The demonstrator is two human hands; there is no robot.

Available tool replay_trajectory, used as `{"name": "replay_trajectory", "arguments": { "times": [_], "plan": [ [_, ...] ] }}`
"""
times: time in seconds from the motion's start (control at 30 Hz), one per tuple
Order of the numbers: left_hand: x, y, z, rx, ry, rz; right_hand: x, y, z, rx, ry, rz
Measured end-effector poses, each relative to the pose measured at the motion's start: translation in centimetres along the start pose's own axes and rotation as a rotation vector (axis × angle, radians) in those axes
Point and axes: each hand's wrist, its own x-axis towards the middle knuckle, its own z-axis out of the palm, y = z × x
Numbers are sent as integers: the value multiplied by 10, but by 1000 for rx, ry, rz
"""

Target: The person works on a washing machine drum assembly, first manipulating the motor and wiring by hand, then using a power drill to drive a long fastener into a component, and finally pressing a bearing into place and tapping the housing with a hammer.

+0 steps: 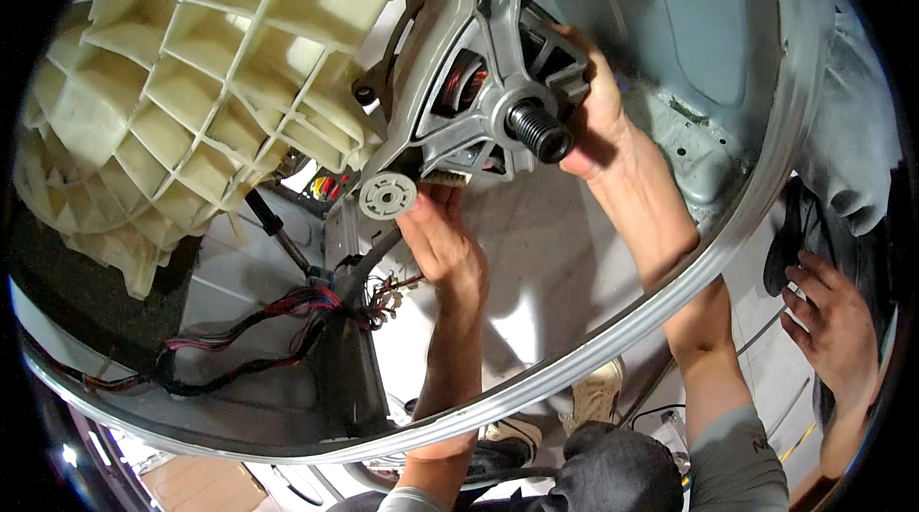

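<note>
Motor (469, 137), grey cast metal with a skeletal end frame, located upper centre of the frame, between cream ribbed plastic shell (215, 72) at upper left and grey-blue cabinet wall (689, 14) at upper right. Right hand (601, 115) clamped on the motor's right edge, thumb low near black shaft (539, 132), other fingers largely hidden behind the body. Left hand (450, 244) raised under the motor's lower edge, just beside lower-left lug (388, 196); fingertips out of sight, full closure impossible to tell. Handling assessment: likely heavy for its bulk, rigid throughout, smooth on the cast faces and possibly slippery if oily. Best hold judged to be on the outer frame at opposite sides, with one palm beneath to bear weight. Avoid loading the shaft or pressing on reddish windings (466, 81), probably the most easily damaged part. Keep clear of loose wire bundle (306, 300), at lower left of centre, liable to snag. Curved metal rim (536, 395) across the lower frame, beneath both forearms. Another person's hand (828, 321) at right of frame, well apart from the motor.
</note>
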Motion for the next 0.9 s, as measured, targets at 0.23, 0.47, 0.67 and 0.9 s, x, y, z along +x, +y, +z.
{"name": "replay_trajectory", "arguments": {
  "times": [0.23,0.47,0.67,0.9],
  "plan": [
    [18,5,8,121,57,-7,1,12,38,-173,321,21],
    [20,7,6,105,-29,-11,4,7,35,-240,384,25],
    [28,-10,-6,275,-33,103,9,5,22,-124,222,69],
    [29,10,-8,378,-14,121,19,12,24,-122,186,72]
  ]
}}
